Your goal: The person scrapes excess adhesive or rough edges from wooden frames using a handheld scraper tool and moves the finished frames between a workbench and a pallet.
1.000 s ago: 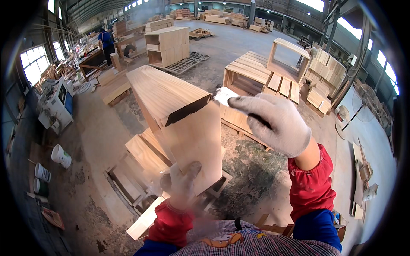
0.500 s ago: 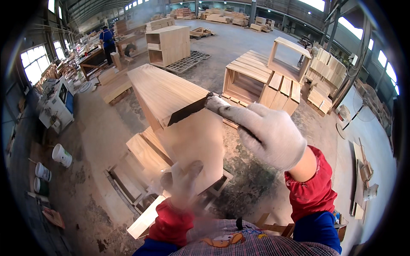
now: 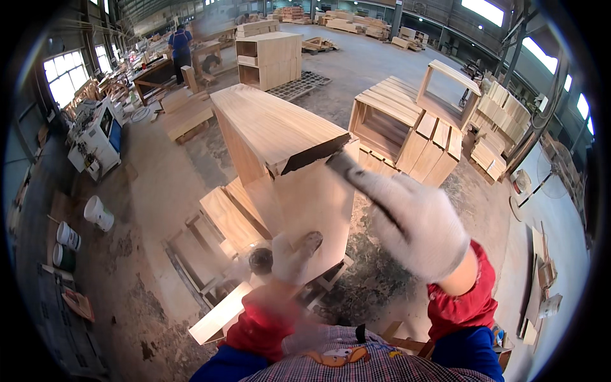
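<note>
A tall pale wooden box [image 3: 280, 121] stands in front of me, with a dark, smeared strip [image 3: 316, 155] along its near upper edge. My right hand [image 3: 417, 219], in a white glove, is closed round a flat, dark-stained scraper [image 3: 345, 167], the forefinger stretched along it. The scraper's tip is just below the right end of the strip; whether it touches the wood I cannot tell. My left hand [image 3: 289, 258], gloved with dark-stained fingertips, lies lower down at the box's near panel [image 3: 312, 207], thumb apart from the fingers. Haze blurs this hand.
Slatted wooden boxes [image 3: 407, 121] stand to the right, and another box [image 3: 270, 60] on a pallet farther back. White buckets [image 3: 98, 213] and a white machine [image 3: 95, 143] are on the left. Boards [image 3: 232, 213] lie beside the box. A person [image 3: 181, 48] in blue stands at a far workbench.
The view has shifted, so the scene sits farther right. The scraper has come off the strip's right end and dropped a little toward me. My left hand stays at the near panel.
</note>
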Demonstrator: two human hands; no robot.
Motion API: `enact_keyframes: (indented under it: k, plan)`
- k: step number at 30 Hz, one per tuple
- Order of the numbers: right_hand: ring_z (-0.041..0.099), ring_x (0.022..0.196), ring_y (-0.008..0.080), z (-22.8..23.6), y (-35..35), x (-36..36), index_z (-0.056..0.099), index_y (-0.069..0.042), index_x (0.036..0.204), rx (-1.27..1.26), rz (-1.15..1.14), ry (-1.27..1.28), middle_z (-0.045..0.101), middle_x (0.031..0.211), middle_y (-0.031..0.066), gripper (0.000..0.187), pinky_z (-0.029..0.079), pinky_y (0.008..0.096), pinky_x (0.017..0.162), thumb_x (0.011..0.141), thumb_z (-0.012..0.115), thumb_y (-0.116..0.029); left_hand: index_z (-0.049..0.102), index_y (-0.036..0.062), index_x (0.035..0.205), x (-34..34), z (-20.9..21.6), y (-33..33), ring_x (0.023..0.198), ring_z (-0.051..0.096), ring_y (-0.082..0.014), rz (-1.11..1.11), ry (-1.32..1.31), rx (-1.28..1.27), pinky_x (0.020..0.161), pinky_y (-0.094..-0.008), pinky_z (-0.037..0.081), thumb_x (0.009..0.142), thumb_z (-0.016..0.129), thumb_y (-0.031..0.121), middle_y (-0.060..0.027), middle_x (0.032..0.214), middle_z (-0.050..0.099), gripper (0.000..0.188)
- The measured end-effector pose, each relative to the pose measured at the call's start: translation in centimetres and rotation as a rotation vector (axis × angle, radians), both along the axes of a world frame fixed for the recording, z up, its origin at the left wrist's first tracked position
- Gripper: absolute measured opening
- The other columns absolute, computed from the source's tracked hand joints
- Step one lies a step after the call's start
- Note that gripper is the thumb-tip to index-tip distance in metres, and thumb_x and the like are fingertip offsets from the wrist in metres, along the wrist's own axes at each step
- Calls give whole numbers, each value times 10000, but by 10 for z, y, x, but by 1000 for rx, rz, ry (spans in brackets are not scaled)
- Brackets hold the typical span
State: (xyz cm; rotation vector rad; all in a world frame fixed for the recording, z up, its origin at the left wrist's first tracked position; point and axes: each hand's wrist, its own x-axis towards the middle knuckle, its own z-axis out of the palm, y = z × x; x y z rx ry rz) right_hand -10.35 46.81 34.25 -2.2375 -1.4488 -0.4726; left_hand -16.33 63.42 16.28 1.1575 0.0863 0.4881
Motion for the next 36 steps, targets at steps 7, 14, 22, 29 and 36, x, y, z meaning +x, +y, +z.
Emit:
enact_keyframes:
  k: [7,14,22,29,36]
  plan:
    - [577,659,308,-28,33,-28,440,-85,1293,154,98,278,527,819,124,562,488,364,567,750,588,-82,600,-28,1024,5,-16,4,759,547,-88,-59,-115,-13,654,-233,444,832,612,147,-26,862,611,260]
    - [580,618,300,-38,45,-36,512,-22,1220,235,48,290,559,781,158,453,465,332,557,770,564,-8,588,-31,1080,8,-20,11,885,577,-114,41,-37,417,762,-262,477,840,632,220,-51,957,629,350]
    - [592,626,299,-39,46,-41,516,-23,1212,250,66,311,563,781,154,450,470,336,556,765,559,2,598,-25,1036,7,-21,0,832,590,-107,74,-126,220,710,-249,486,844,608,199,-40,921,634,295]
    - [574,600,286,-48,47,-34,465,-57,1252,261,140,277,529,754,111,507,470,351,512,764,599,-94,600,-21,1007,9,-24,-1,799,580,-99,16,-176,122,669,-247,480,838,632,229,-33,886,627,303]
    - [558,583,271,-18,28,-25,504,-60,1248,38,178,88,520,764,100,546,464,338,521,711,601,-36,599,-22,967,8,-25,4,717,554,-93,57,-128,223,615,-237,449,836,633,184,-23,816,611,247]
